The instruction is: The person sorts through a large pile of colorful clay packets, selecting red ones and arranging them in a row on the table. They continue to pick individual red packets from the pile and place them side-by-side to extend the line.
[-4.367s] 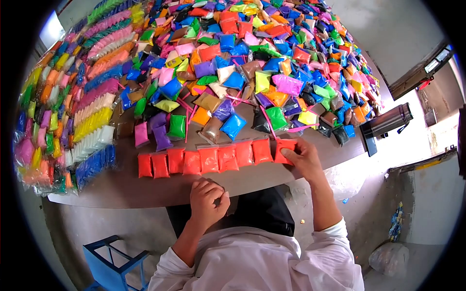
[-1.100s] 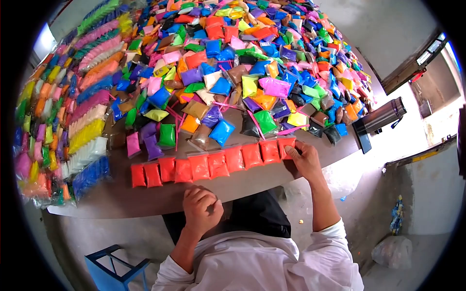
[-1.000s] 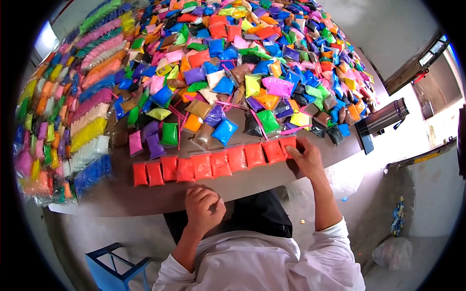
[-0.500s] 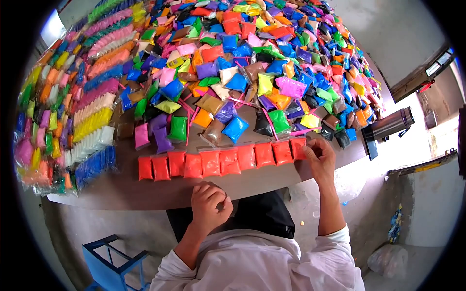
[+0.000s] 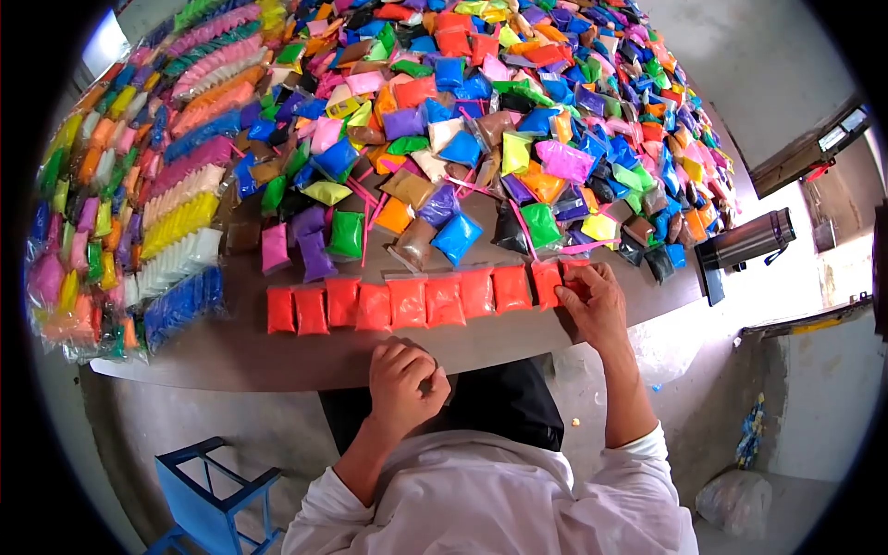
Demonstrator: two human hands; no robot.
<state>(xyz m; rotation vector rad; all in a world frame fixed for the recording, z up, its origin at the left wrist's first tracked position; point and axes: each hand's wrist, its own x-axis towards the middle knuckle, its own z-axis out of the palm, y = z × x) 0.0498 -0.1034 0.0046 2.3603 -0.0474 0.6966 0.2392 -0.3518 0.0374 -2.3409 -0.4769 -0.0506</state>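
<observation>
A row of small clear packets filled with red material lies along the near part of the table, such as this red packet (image 5: 407, 302) in the middle. My right hand (image 5: 597, 303) is at the row's right end. Its thumb and fingers are closed at the edge of a red packet (image 5: 547, 282), and the last packet (image 5: 575, 264) is partly hidden under the fingers. My left hand (image 5: 404, 377) hangs by the table's near edge, below the row. Its fingers are curled in, with nothing visible in them.
A large heap of mixed-colour packets (image 5: 462, 148) with pink sticks covers the table (image 5: 203, 356) beyond the row. Rows of packets sorted by colour (image 5: 180, 222) lie at left. A metal flask (image 5: 754, 242) is at the right edge; a blue stool (image 5: 208, 504) stands lower left.
My right hand has shifted slightly left, from the last red packet's outer edge to the packet beside it. My left hand stays curled in nearly the same place. The view has shifted slightly.
</observation>
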